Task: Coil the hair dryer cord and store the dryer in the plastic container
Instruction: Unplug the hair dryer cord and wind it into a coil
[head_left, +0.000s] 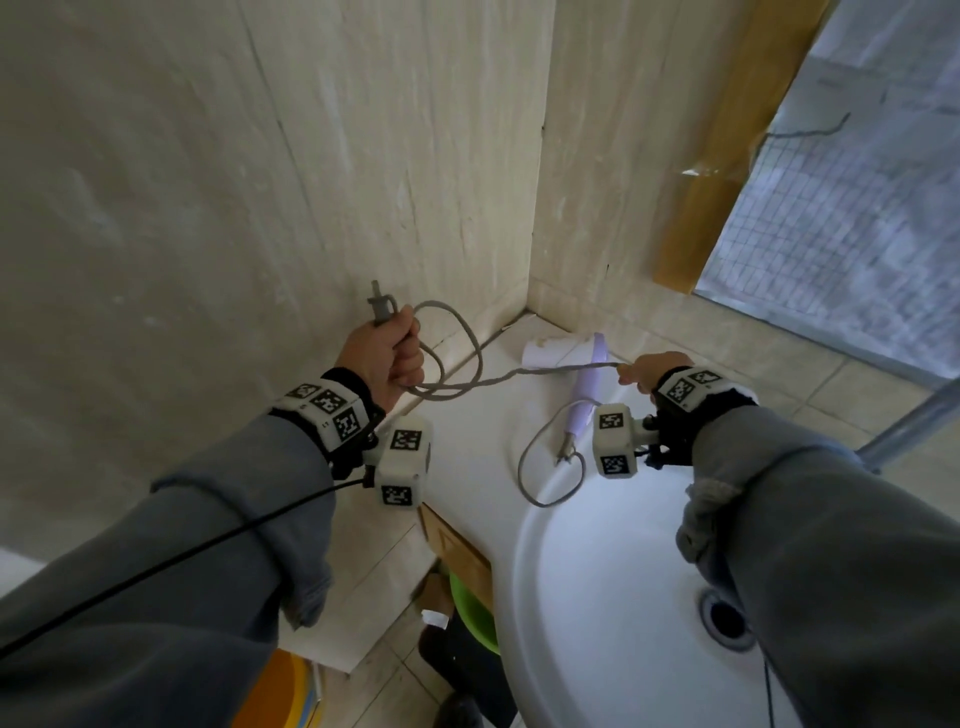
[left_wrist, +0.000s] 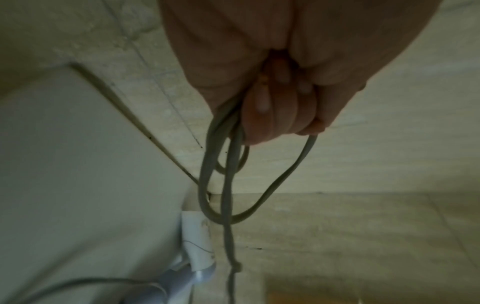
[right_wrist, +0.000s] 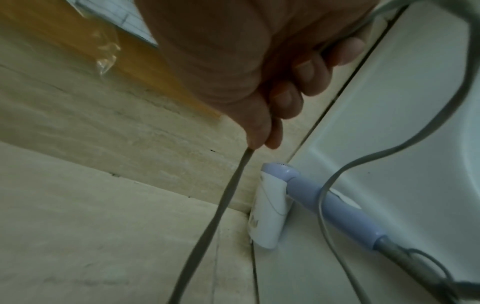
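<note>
Your left hand (head_left: 387, 358) is fisted round the plug (head_left: 381, 307) and two loops of the grey cord (head_left: 470, 384). Your right hand (head_left: 650, 370) pinches the same cord, stretched between both grips. The lilac-and-white hair dryer (head_left: 584, 379) lies on the sink (head_left: 597, 571) ledge, just below your right grip, untouched.

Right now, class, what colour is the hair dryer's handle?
Pale lilac handle; the right wrist view shows it best.

Dim window daylight, blurred wrist views
</note>
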